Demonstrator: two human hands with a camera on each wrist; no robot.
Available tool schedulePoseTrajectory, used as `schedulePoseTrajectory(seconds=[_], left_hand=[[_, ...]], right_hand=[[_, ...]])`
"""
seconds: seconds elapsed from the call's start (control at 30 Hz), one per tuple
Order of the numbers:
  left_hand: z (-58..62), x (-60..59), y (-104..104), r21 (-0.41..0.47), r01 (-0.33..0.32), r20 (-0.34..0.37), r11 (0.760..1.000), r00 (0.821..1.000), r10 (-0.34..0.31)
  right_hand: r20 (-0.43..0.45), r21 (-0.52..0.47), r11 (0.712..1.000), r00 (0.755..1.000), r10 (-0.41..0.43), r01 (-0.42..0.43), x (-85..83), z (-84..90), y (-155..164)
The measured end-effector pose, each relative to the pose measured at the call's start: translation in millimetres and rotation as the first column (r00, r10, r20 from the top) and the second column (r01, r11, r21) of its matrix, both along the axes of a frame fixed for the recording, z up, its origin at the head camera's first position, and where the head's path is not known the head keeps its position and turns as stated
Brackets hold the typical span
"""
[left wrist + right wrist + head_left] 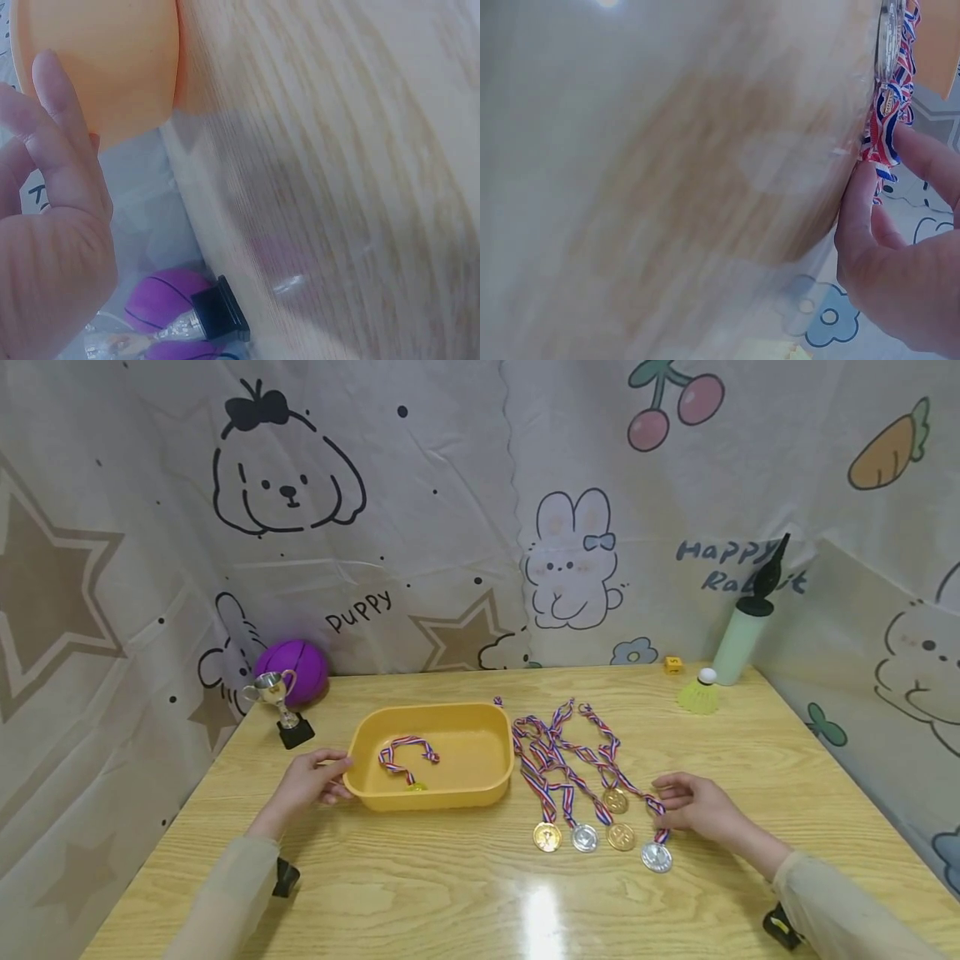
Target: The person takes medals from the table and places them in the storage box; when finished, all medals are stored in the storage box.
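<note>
A yellow plastic basin [431, 797] sits left of centre on the table, holding one medal with a red, white and blue ribbon [405, 741]. My left hand [311, 779] holds the basin's left rim; in the left wrist view its fingers [56, 90] touch the basin's end wall. On the right, my right hand [701, 810] pinches the ribbon [883, 127] of the rightmost silver medal [657, 857]. Beside it lie another silver medal [584, 837] and several gold medals [547, 837]. Their ribbons [555, 752] overlap in a tangle behind them.
At the back left, a small trophy cup [273, 689] stands before a purple ball [303, 668]. Along the back right are a yellow die [672, 665], a yellow shuttlecock [699, 695] and a pale green pump [738, 643]. A printed cloth surrounds the wooden table [420, 885].
</note>
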State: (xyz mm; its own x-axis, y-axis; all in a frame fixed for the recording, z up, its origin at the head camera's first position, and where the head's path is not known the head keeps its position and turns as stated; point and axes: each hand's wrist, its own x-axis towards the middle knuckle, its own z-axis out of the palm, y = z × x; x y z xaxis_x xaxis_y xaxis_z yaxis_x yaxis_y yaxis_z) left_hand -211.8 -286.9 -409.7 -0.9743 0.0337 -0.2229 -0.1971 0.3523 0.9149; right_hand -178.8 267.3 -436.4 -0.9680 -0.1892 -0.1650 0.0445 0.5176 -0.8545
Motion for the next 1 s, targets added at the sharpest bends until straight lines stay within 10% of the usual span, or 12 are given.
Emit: schedulePoseTrajectory(seconds=[0.8,1.0], left_hand=[[2.3,2.8,1.3,0.014,0.007,0.013,1.0,1.0,-0.007],[2.7,1.6,1.8,0.004,-0.001,0.022,1.0,1.0,0.001]], right_hand=[[-0.059,0.152,0.988,0.998,-0.018,0.027,-0.4,-0.5,-0.3],[0.008,0.029,0.998,0.998,-0.062,0.062,-0.7,2.3,-2.2]])
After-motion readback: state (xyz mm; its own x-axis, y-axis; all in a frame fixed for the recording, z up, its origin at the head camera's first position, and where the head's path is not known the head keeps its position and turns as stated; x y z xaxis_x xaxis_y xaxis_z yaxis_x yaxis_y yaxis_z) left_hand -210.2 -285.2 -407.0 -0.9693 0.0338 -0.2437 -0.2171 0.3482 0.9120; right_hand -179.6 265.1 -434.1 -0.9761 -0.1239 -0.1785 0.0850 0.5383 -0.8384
